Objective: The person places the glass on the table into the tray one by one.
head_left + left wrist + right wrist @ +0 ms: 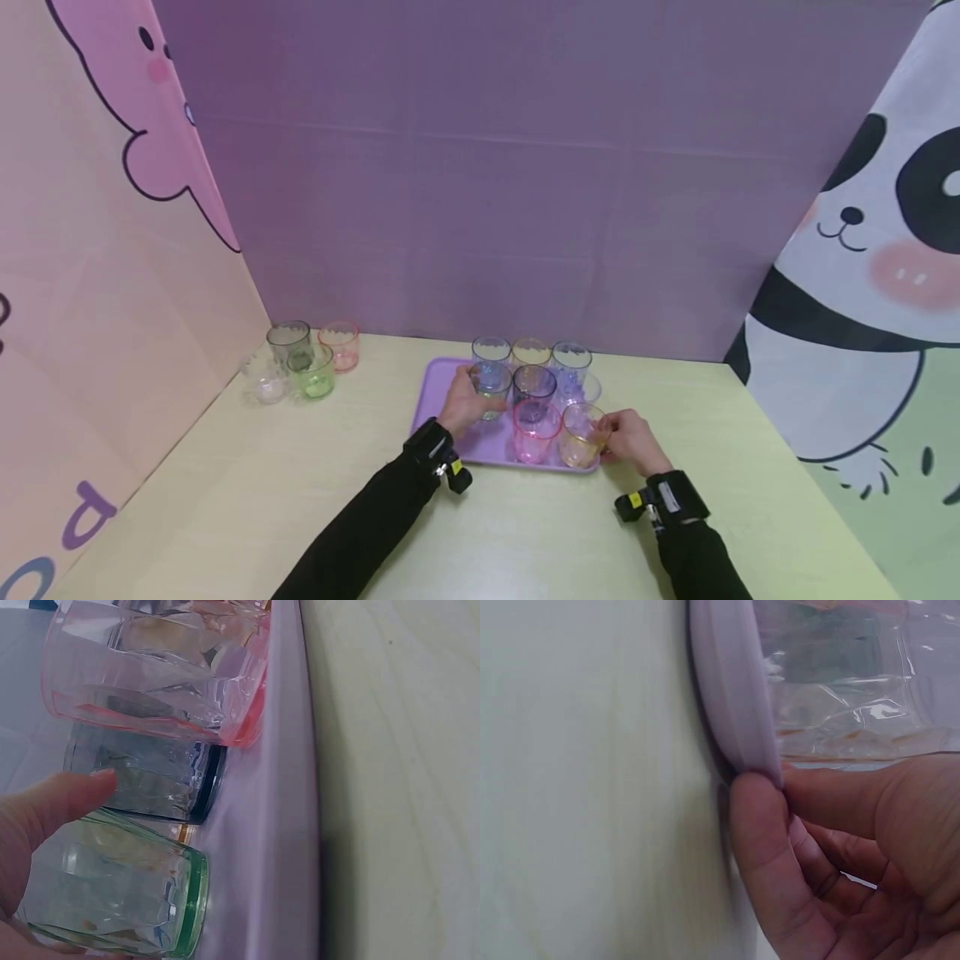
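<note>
A purple tray (433, 392) carries several tinted drinking glasses. My left hand (465, 402) grips a green glass (124, 889) at the tray's left side, thumb on one side and fingers round the other. Beside that glass stand a dark blue-grey glass (146, 772) and, nearer the front, a pink glass (536, 435). At the front right corner, my right hand (632, 439) pinches the tray's rim (739, 690) between thumb and finger. An amber glass (581, 440) stands right by those fingers, upright on the tray.
Along the tray's back stand a blue-grey glass (491, 348), a yellow glass (531, 350) and a blue glass (572, 367). At the table's back left are a dark grey glass (288, 340), a red-pink glass (341, 346), a green-tinted glass (313, 375) and a clear glass (267, 383). Walls enclose the table's back and sides.
</note>
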Demonstrator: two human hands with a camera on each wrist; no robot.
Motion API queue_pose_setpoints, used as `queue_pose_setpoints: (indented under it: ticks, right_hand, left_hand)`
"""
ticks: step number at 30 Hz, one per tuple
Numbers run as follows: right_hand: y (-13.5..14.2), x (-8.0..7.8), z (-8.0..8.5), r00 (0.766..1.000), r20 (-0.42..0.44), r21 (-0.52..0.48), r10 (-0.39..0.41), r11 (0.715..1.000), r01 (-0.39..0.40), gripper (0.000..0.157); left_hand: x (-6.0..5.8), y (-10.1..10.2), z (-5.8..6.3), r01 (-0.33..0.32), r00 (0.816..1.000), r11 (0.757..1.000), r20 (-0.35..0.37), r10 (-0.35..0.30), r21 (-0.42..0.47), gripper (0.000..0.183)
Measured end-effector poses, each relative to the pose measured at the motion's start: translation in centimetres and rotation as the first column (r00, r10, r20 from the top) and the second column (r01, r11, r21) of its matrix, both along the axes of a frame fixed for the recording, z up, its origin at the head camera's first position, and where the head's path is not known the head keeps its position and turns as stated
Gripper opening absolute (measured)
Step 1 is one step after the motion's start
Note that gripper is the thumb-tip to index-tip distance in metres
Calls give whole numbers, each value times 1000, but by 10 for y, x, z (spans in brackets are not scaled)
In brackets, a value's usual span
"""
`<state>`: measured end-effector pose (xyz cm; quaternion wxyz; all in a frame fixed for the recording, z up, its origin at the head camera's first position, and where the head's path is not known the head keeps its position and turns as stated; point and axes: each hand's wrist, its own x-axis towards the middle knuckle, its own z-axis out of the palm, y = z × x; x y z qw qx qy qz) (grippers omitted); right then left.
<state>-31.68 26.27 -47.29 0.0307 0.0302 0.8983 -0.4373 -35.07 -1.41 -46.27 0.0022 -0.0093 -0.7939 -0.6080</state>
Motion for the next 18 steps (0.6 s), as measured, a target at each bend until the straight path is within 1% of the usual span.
queue_pose_setpoints:
  ticks: [4,6,10,13,15,18]
  right_hand:
    - [0,1,0,1000,-2,-2,7,1000,-7,6]
    - [1,1,0,1000,-2,-3,5,1000,-5,6]
    - [1,1,0,1000,0,-2,6,1000,-6,5]
    - [1,1,0,1000,11,-10,9,1000,-9,5]
    - [1,1,0,1000,10,-14,13,1000,-13,6]
    - [1,1,0,1000,11,-20,6,1000,-6,8]
  left_hand:
    - [1,-3,3,28,1000,1000,10,-28,-13,104]
    - [2,-5,3,47,999,999,15,-46,-19,104]
    - [4,-13,2,80,997,997,17,-80,-3,103]
    - [7,-19,3,96,995,995,19,-96,-10,103]
    - [10,-23,5,99,995,994,24,-98,-37,102]
    - [12,-30,8,93,996,992,6,-93,-84,100]
